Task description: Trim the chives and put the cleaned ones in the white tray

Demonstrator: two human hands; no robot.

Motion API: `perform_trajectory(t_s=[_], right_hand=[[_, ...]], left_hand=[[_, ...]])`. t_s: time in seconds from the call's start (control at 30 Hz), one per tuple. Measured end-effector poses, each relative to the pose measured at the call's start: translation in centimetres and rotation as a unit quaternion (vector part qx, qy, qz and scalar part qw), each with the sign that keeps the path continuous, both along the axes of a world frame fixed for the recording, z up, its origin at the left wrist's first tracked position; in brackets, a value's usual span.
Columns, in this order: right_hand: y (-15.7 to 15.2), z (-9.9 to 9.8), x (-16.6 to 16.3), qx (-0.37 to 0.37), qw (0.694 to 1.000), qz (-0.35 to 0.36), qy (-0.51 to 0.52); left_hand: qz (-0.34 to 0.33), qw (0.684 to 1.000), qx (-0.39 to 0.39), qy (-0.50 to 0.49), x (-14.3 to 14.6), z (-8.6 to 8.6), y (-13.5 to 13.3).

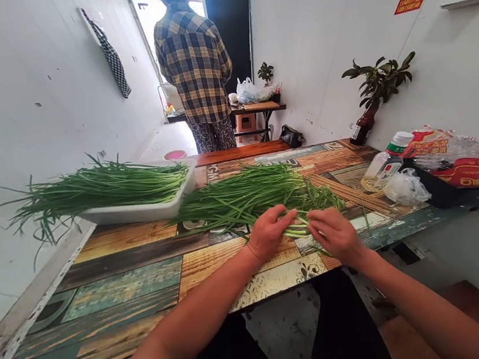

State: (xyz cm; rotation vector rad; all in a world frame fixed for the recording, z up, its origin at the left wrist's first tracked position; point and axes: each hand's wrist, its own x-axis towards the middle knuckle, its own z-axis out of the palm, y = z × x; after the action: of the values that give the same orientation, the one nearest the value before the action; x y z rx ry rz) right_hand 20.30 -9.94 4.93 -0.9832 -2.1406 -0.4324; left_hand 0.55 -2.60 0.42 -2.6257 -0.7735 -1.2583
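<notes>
Greens — loose heap in white tray

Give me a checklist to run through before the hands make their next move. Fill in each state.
1. Left hand on the green stalks: ok, it holds them near their pale ends.
2. Right hand gripping the same stalks: cannot tell; its fingertips are at them, but the grip is unclear.
3. Main pile within reach: ok, it lies on the table just beyond the hands.
4. Greens fully inside the white tray: not ok, leaves hang over its left side.
5. Bottle capped: ok, the cap is on.
</notes>
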Motion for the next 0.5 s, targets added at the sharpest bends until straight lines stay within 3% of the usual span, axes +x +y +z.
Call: perform_trajectory(t_s=[0.13, 0.27, 0.5], right_hand=[[-0.7, -1.2, -0.3, 0.025, 0.999, 0.034, -0.006], [-0.7, -1.6, -0.6, 0.0, 0.998, -0.01, 0.069], [-1.0, -1.5, -2.2, -0.135, 0.965, -0.014, 0.223]], left_hand=[[-0.021, 0.998, 0.052, 0.028, -0.4, -0.3, 0.2], [-0.031, 0.997, 0.069, 0.032, -0.6, -0.2, 0.3], [-0.018, 0.998, 0.047, 0.039, -0.4, -0.5, 0.2]])
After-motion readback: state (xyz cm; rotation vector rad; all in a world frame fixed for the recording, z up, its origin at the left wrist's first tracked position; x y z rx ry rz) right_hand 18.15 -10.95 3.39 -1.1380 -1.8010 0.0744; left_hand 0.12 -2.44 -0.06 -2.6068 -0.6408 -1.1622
